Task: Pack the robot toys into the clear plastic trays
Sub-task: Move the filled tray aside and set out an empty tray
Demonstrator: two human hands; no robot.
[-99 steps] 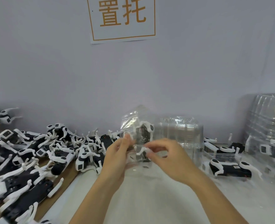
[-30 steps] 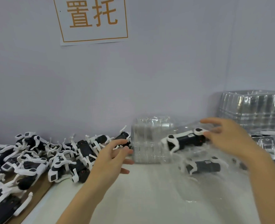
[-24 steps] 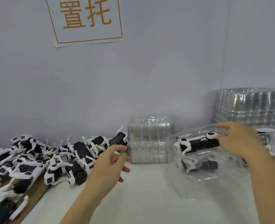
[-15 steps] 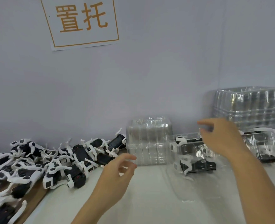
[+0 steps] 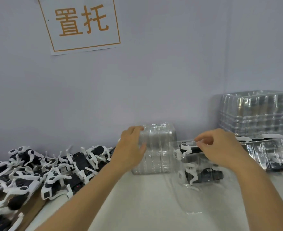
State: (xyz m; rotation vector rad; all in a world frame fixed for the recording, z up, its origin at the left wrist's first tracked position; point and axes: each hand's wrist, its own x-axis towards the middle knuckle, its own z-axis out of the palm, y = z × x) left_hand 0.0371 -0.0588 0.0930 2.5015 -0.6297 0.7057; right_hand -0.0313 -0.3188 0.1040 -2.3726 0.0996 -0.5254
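Head view: left hand (image 5: 130,150) rests against the left side of the stack of empty clear trays (image 5: 157,150) by the far wall, fingers relaxed. Right hand (image 5: 220,149) pinches the rim of a filled tray (image 5: 195,164) holding robot toys (image 5: 204,175), just right of the stack. Loose robot toys (image 5: 54,169) pile at left.

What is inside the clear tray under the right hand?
The clear tray holds two black-and-white robot toys: one at the top, one lower. The right hand covers the upper toy's right end, and glare blurs the tray's details.
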